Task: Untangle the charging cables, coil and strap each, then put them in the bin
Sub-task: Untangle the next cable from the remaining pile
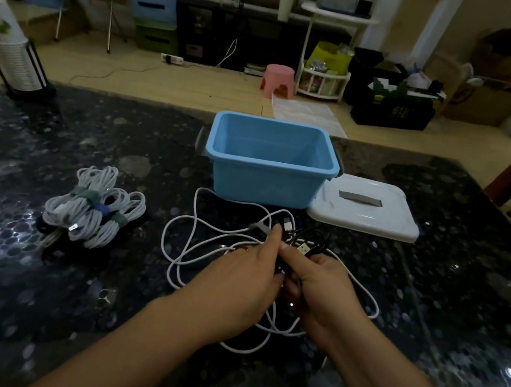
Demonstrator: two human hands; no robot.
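Fingers (274, 239) of both hands pinch, seemingly, the black cable (310, 239) between them

your left hand (245, 278) covers the spot where the white cable (176, 267) crosses the black cable (313, 240), so you can't tell how the two are knotted there. your right hand (320, 286) hides most of the black cable, and its fingertips are tucked under out of sight. you can't count the coiled cables (95, 211) in the pile on the left: the dark ones underneath merge with the dark table (33, 292). the near wall of the blue bin (266, 178) hides part of its floor. both your forearms are cut off by the bottom edge.
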